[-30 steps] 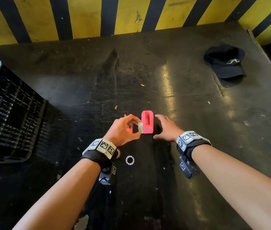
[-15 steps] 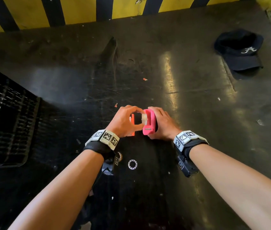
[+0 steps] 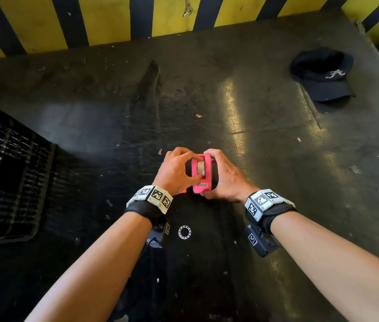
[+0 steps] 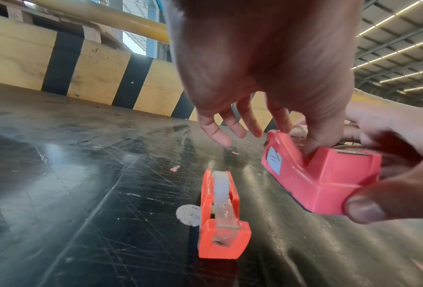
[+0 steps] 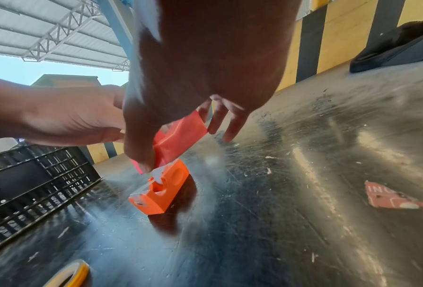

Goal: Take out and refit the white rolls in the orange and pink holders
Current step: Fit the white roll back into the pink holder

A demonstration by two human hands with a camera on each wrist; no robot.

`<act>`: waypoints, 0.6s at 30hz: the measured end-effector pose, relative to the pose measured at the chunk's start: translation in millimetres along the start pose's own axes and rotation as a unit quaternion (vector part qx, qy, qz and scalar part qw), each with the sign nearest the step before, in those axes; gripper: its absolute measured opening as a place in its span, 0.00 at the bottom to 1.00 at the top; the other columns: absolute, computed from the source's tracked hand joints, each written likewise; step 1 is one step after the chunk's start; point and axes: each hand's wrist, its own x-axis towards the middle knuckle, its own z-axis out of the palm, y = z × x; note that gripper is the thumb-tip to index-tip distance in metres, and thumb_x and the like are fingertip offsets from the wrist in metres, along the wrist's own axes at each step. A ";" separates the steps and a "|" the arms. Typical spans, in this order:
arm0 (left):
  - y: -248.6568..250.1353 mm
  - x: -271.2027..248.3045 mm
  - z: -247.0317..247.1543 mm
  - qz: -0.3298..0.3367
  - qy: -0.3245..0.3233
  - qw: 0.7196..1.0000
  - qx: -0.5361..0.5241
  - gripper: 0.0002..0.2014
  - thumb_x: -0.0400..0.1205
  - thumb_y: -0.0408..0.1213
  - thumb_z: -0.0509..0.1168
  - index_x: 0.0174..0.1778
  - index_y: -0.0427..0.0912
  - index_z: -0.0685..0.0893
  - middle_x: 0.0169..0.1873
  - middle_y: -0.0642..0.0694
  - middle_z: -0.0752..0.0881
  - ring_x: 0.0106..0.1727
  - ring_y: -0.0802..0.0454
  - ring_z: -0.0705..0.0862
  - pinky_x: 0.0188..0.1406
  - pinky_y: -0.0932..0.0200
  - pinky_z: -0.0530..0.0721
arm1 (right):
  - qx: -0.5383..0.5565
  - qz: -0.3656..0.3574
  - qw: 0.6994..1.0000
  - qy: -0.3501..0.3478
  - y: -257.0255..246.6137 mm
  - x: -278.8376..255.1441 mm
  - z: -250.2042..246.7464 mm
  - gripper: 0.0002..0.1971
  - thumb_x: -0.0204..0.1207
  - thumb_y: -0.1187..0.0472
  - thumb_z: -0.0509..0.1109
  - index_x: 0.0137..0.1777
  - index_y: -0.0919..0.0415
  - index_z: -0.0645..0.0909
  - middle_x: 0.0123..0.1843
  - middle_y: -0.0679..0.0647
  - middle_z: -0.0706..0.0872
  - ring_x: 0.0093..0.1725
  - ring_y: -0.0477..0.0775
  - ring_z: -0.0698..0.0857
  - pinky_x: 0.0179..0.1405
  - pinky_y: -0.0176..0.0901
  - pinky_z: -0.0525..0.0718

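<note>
In the head view my right hand grips the pink holder just above the dark table. A white roll sits in the holder's slot, and my left hand pinches it between thumb and forefinger. The left wrist view shows the pink holder tilted and off the table, with my left thumb reaching into it. To its left the orange holder stands on the table with its own white roll seated. In the head view my left hand hides most of the orange holder.
A black crate stands at the left, a black cap lies at the back right. A small ring lies near my left wrist. A red scrap lies on the table. A yellow-and-black striped wall bounds the far edge.
My right hand has closed round the pink holder and raised it. My left hand has brought the white roll from beside the holder into its slot.
</note>
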 end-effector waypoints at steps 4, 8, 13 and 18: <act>7.9 -5.3 -4.0 -0.007 -0.001 0.999 -0.041 0.32 0.68 0.43 0.83 0.68 0.57 0.80 0.66 0.50 0.80 0.67 0.48 0.80 0.68 0.47 0.84 | 0.003 -0.008 1.000 0.003 -6.5 -6.9 -4.2 0.49 0.55 0.47 0.89 0.74 0.46 0.65 0.68 0.49 0.77 0.59 0.54 0.83 0.55 0.52 0.84; 15.6 -10.8 -14.2 0.007 -0.004 0.997 -0.073 0.33 0.68 0.41 0.84 0.66 0.56 0.76 0.63 0.51 0.81 0.64 0.52 0.83 0.66 0.48 0.87 | 0.005 -0.012 1.000 0.008 -11.6 -9.3 -8.1 0.48 0.55 0.48 0.89 0.74 0.44 0.67 0.67 0.47 0.76 0.58 0.52 0.83 0.54 0.55 0.85; 23.7 -20.4 -27.6 0.069 0.019 0.997 0.006 0.21 0.73 0.44 0.81 0.59 0.51 0.82 0.64 0.50 0.83 0.60 0.50 0.84 0.61 0.49 0.88 | 0.006 -0.030 1.000 0.009 -17.4 -13.0 -12.2 0.47 0.55 0.49 0.89 0.72 0.41 0.66 0.69 0.46 0.76 0.62 0.51 0.82 0.58 0.56 0.86; 30.0 -28.9 -31.5 0.119 0.045 0.990 0.064 0.13 0.77 0.46 0.78 0.54 0.50 0.86 0.63 0.50 0.87 0.60 0.48 0.87 0.60 0.54 0.85 | -0.008 -0.030 1.000 0.005 -22.0 -16.1 -15.7 0.46 0.56 0.50 0.90 0.71 0.43 0.66 0.68 0.48 0.76 0.63 0.53 0.82 0.59 0.53 0.85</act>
